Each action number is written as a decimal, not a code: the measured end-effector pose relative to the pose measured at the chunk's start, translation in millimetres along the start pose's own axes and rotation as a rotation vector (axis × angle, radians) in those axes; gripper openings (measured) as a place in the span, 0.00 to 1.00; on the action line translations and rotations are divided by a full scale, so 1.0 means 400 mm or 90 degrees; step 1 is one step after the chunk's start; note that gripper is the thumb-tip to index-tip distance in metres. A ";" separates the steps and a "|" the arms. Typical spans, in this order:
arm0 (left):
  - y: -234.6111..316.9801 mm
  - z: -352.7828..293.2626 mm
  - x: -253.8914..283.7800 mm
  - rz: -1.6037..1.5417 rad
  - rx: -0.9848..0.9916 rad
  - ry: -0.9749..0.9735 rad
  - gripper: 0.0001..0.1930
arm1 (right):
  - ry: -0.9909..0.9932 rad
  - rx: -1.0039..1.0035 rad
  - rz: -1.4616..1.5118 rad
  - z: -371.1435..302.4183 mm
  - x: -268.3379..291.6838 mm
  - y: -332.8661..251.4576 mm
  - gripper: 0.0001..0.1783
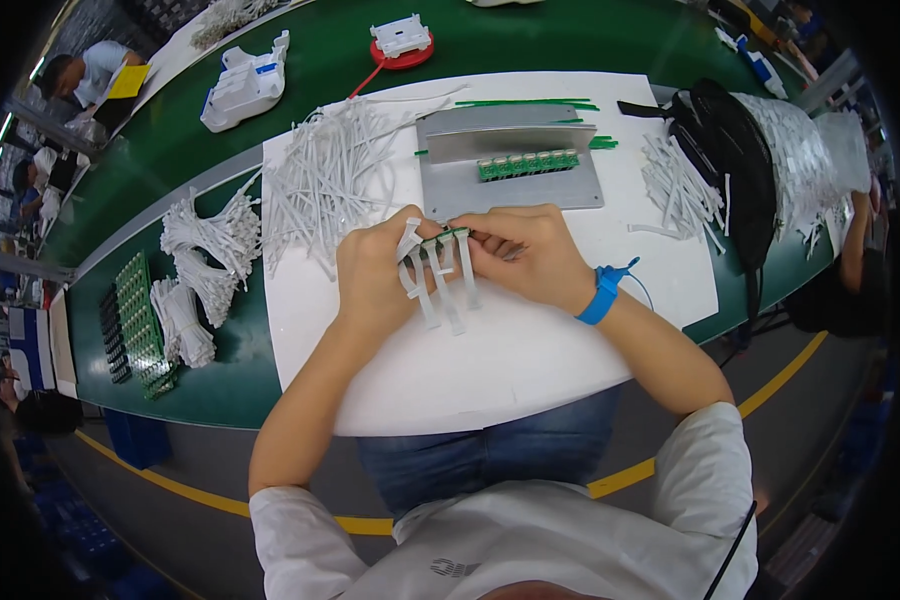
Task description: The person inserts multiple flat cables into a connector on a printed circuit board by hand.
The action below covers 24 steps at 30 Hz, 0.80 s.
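Between my two hands, above the white sheet, is a small green circuit board strip with several short white flat cables hanging from it. The fingers of my left hand are closed on the strip's left end and cables. With thumb and fingers, my right hand pinches the right end. A blue wrist strap with a cord circles my right wrist. Just beyond my hands stands a grey metal fixture, and another green board strip rests on it. My fingers partly hide the held board.
Loose white flat cables heap at the left of the white sheet; a smaller cable pile lies right. Bundled cables and green board panels sit further left. A black bag lies right. White plastic housings stand behind.
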<state>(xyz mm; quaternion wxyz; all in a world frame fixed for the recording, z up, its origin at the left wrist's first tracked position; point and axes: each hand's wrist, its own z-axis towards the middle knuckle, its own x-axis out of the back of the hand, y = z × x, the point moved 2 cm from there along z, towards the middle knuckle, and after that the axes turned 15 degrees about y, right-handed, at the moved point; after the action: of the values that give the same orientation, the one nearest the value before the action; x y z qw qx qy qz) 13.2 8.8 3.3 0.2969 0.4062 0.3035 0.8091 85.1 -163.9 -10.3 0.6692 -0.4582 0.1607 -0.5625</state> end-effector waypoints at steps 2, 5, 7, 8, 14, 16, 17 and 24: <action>0.006 -0.002 0.002 0.013 -0.008 -0.002 0.15 | 0.001 0.002 0.009 0.001 -0.004 -0.006 0.16; 0.000 -0.006 0.001 0.015 0.012 0.012 0.14 | 0.000 0.015 0.010 0.002 -0.008 -0.005 0.15; -0.002 -0.007 0.002 0.049 0.002 0.010 0.12 | 0.003 0.027 0.001 -0.003 -0.011 -0.004 0.14; -0.001 -0.008 0.000 0.047 -0.001 0.008 0.12 | 0.015 0.023 0.006 -0.006 -0.012 -0.004 0.14; -0.002 0.000 -0.007 0.027 0.041 -0.011 0.11 | -0.005 -0.014 -0.038 0.004 0.008 -0.021 0.12; -0.009 -0.001 -0.009 -0.028 0.032 -0.025 0.10 | -0.016 0.020 -0.070 0.000 0.021 -0.028 0.12; -0.014 -0.004 -0.009 -0.032 0.031 -0.025 0.10 | -0.035 0.003 -0.036 -0.004 0.030 -0.029 0.12; -0.038 0.011 0.001 -0.314 0.225 -0.075 0.12 | -0.033 0.119 -0.128 -0.024 0.119 -0.037 0.16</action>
<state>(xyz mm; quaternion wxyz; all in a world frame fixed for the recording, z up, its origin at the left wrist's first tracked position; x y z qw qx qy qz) 20.3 20.0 -5.4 0.4264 0.4119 0.5110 0.6224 84.1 -210.3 10.7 0.6533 -0.4220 0.0437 -0.6270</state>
